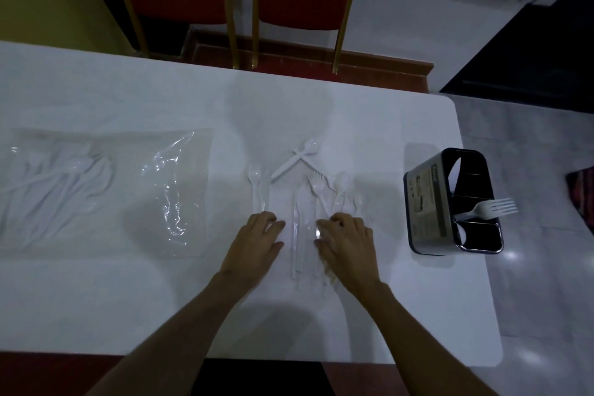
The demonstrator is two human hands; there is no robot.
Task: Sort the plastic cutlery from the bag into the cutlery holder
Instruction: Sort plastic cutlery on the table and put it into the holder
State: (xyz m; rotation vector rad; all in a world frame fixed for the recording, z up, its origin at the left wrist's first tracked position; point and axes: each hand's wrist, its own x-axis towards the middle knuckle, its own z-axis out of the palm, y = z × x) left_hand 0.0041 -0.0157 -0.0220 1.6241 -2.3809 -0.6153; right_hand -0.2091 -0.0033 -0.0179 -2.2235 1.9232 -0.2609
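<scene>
Both hands flat over loose white cutlery (308,193) mid-surface: left hand (257,241) fingers spread, gripping nothing; right hand (345,239) fingers curled onto handles, grip unclear. Bag (106,190) far left, more pieces inside. Cutlery holder (453,202) right, near edge, one fork (491,206) slotted. Risk: mixed forks and spoons overlapped, white on white, easily missorted.

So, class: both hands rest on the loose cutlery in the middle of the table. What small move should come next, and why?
Probably the right hand should close on one fork from the loose pile and carry it to the cutlery holder, which stands on that side and already holds a fork. The bag still holds more.
</scene>
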